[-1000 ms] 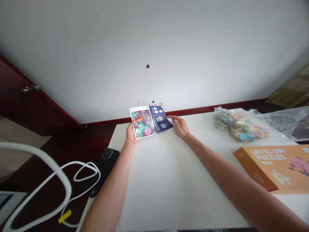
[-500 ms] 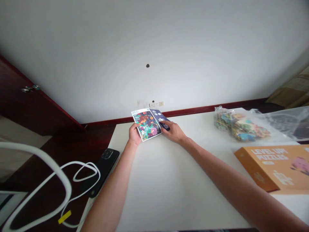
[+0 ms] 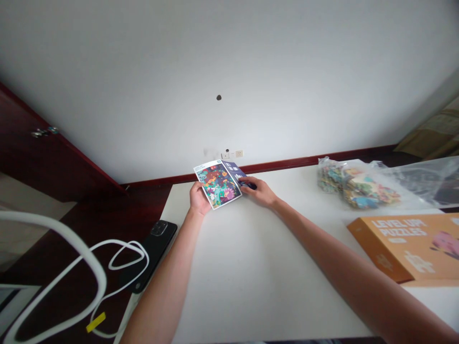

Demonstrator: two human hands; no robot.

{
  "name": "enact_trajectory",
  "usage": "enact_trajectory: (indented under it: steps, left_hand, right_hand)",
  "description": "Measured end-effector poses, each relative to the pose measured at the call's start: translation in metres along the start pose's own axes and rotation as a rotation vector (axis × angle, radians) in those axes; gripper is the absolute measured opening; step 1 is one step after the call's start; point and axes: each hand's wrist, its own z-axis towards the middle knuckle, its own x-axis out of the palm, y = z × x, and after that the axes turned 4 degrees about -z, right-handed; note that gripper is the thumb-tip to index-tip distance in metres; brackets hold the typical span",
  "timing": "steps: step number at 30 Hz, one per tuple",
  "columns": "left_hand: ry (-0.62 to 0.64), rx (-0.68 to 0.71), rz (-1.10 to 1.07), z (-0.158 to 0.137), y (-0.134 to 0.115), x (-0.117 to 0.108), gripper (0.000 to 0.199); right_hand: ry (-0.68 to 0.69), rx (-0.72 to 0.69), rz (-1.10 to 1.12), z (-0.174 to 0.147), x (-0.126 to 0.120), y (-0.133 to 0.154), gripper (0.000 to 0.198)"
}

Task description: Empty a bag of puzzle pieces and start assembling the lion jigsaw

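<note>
A folded leaflet [image 3: 219, 185] with a colourful animal picture on one panel and a dark blue panel beside it is held up over the far part of the white table [image 3: 244, 267]. My left hand [image 3: 199, 198] grips its lower left edge, the thumb lying on the front of the picture panel. At the other side, my right hand [image 3: 260, 191] is closed on the dark blue panel, with the fingers over its face. Some of that panel is hidden behind the picture panel and my fingers.
On the right lie clear plastic bags of puzzle pieces [image 3: 366, 188] and an orange puzzle box [image 3: 405, 248]. A black phone [image 3: 158, 248] and a looped white cable [image 3: 103, 282] are at the left edge. Behind the table stands a wall with sockets [image 3: 233, 154].
My right hand has shifted slightly right on the dark blue panel, and the picture panel has turned a little so it covers more of it. My left hand stays nearly in place.
</note>
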Motion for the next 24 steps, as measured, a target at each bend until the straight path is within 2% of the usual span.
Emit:
enact_trajectory:
  steps: [8,12,16,19,24]
  left_hand:
    - [0.027,-0.010,0.022,0.001,0.000,-0.002,0.042]
    - [0.057,-0.015,0.010,0.001,0.000,-0.002,0.042]
    - [0.071,-0.020,0.001,0.002,0.000,-0.004,0.042]
    - [0.075,-0.013,-0.007,0.004,0.000,-0.005,0.039]
    - [0.033,0.019,-0.010,0.009,0.000,-0.005,0.033]
  right_hand:
    - [0.000,0.004,0.183,0.006,0.000,-0.009,0.042]
    - [-0.036,-0.027,0.317,0.007,-0.002,-0.010,0.048]
    - [-0.076,-0.028,0.343,0.008,-0.002,-0.012,0.050]
    - [-0.262,-0.009,0.337,0.013,-0.002,-0.016,0.050]
    - [-0.635,0.142,0.380,0.023,-0.018,-0.032,0.048]
